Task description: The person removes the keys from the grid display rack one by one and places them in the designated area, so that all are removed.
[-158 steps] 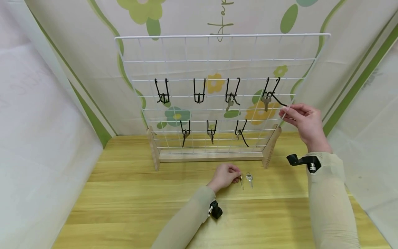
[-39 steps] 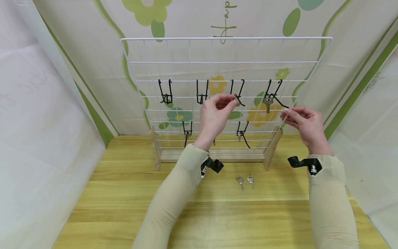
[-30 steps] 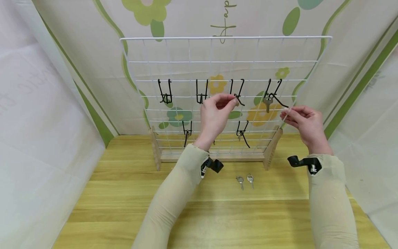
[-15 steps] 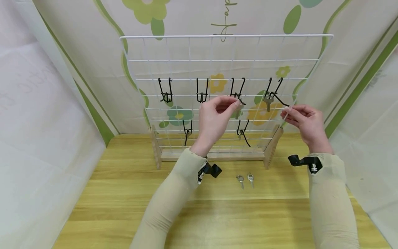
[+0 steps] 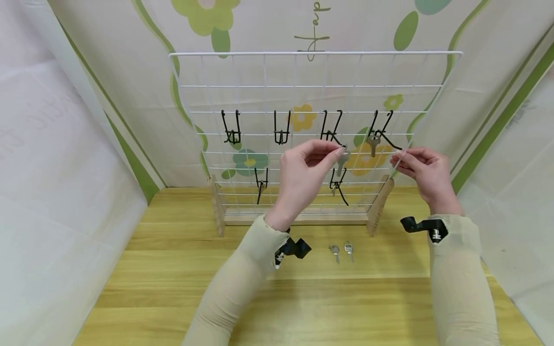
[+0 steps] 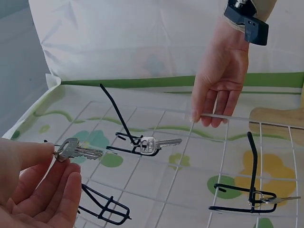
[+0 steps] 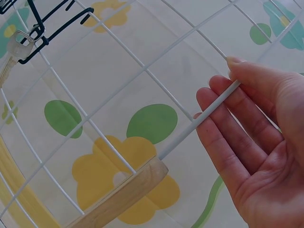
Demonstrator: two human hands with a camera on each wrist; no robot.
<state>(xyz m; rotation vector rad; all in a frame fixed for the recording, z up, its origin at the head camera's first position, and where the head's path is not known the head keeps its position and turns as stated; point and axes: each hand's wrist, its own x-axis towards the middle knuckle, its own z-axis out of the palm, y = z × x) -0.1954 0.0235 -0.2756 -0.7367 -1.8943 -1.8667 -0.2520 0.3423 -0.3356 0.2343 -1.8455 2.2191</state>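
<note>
Key (image 5: 342, 159) pinched by its head between thumb and forefinger of the left hand (image 5: 303, 175), blade hanging down, just off the tip of the third top-row hook (image 5: 332, 133) on the grid (image 5: 311, 86). In the left wrist view the key (image 6: 75, 150) sticks out past the fingertips toward the grid, apart from the hook wire. The other fingers of that hand curl loosely under it.

The right hand (image 5: 426, 173) holds the grid's right edge wire, with the fingers lying along it and the thumb behind; the right wrist view shows the wire crossing the fingers (image 7: 237, 123) just above the wooden foot (image 7: 118, 197).

Another key (image 5: 372, 142) hangs on the far-right hook (image 5: 383, 129). Two keys (image 5: 341, 252) lie side by side on the table (image 5: 173, 269) before the grid, well below the left hand.
</note>
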